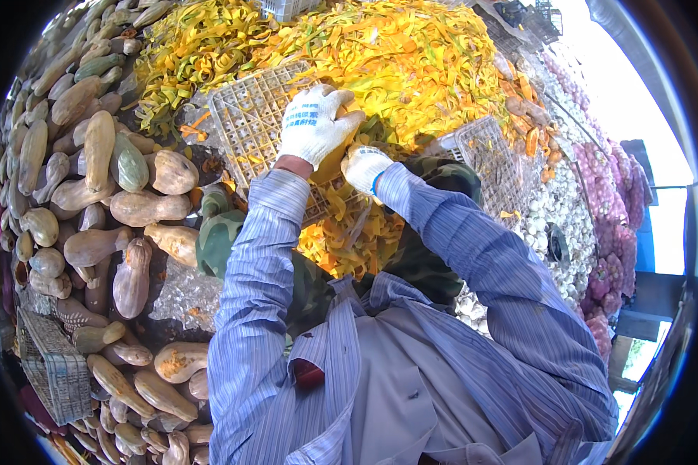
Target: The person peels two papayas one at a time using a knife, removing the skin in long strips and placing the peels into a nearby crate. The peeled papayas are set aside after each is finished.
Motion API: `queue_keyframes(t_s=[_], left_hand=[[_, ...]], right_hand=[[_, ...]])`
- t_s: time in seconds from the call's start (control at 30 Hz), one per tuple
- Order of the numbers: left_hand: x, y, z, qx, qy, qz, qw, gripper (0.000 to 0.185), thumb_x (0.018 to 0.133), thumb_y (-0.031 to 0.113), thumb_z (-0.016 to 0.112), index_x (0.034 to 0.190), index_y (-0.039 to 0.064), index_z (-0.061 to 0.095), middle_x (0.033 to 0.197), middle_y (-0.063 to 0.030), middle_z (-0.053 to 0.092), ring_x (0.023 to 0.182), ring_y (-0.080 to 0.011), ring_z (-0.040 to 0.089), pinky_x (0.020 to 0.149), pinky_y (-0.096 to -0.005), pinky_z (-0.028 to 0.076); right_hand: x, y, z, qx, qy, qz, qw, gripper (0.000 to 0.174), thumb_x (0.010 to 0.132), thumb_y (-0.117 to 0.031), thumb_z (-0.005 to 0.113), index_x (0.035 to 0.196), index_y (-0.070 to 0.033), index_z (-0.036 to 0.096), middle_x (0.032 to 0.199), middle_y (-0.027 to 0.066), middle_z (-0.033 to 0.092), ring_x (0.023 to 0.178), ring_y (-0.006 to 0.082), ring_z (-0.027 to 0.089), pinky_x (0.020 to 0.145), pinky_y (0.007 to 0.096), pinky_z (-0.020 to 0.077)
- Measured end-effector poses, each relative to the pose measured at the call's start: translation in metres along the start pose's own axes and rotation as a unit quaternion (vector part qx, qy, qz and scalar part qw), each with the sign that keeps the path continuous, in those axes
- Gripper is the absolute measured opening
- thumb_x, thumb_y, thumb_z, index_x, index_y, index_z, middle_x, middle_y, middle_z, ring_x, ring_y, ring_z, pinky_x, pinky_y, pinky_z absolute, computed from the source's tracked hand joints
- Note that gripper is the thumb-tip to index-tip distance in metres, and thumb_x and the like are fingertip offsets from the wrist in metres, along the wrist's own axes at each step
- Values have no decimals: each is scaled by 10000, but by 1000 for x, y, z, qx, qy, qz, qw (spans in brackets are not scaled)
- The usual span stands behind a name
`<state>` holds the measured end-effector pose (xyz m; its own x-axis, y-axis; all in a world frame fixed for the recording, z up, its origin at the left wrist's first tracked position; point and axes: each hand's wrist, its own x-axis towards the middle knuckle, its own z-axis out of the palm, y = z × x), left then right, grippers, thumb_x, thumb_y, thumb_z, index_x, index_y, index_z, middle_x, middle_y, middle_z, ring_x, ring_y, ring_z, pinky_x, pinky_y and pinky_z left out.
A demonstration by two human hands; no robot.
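Note:
My left hand (319,127), in a white knit work glove with blue writing, grips a peeled yellow squash (333,164), largely hidden under the palm and fingers. Close against its right side is my right hand (365,167), also gloved, with curled fingers; whether it holds a tool is hidden from me. Beneath both hands, an upturned plastic crate (249,119) with a grid base lies tilted, with bits of peel on it. Yellow and orange peel strips (355,238) are heaped between my knees, just below the crate.
A large mound of squash peelings (395,64) spreads ahead. Many unpeeled tan and green squashes (150,208) cover the ground at left, with a grey crate (55,366) among them. To the right are another plastic crate (488,160), loose garlic bulbs (558,226) and pink net sacks (608,197).

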<state>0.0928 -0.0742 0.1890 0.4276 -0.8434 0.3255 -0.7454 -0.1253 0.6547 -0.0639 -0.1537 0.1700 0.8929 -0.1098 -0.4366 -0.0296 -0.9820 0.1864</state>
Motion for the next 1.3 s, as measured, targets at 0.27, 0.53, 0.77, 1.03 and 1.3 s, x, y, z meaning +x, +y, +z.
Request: queue_keyframes(t_s=[0.27,0.53,0.77,1.03,1.3], left_hand=[[2,-6,3,-7,8,-11,1000,600,891,560,700,1309,129,708,1349,-193,653,1233,-385,627,1075,-480,485],[40,-9,0,-9,13,-86,996,555,833,449,760,1243,81,699,1227,-194,650,1167,-369,646,1012,-446,519],[38,-80,-9,-109,83,-172,975,522,888,319,726,1320,27,693,1282,-170,663,1195,-299,631,1066,-414,482],[-11,-123,-37,-333,104,-268,898,414,973,189,697,1333,-10,647,1236,-97,683,1123,-192,624,1016,-324,478],[-55,-32,-35,-332,94,-284,895,371,973,126,684,1325,21,631,1229,-104,631,1045,-194,616,788,-293,536]], right_hand=[[41,-32,95,288,-78,242,923,348,1014,-217,520,1226,10,677,1230,291,706,1133,428,702,983,496,550],[77,-27,105,313,-52,224,922,375,972,-228,515,1211,-79,761,1249,205,733,1145,361,716,972,455,556],[37,-35,84,368,-81,203,904,333,960,-183,556,1186,-26,745,1213,200,747,1122,351,731,932,468,582],[-129,3,50,794,16,247,555,301,978,-183,612,1180,35,662,821,142,715,754,235,712,623,399,583],[-244,194,104,763,431,410,253,466,983,-178,650,1385,35,551,924,181,715,720,275,680,642,440,570]])
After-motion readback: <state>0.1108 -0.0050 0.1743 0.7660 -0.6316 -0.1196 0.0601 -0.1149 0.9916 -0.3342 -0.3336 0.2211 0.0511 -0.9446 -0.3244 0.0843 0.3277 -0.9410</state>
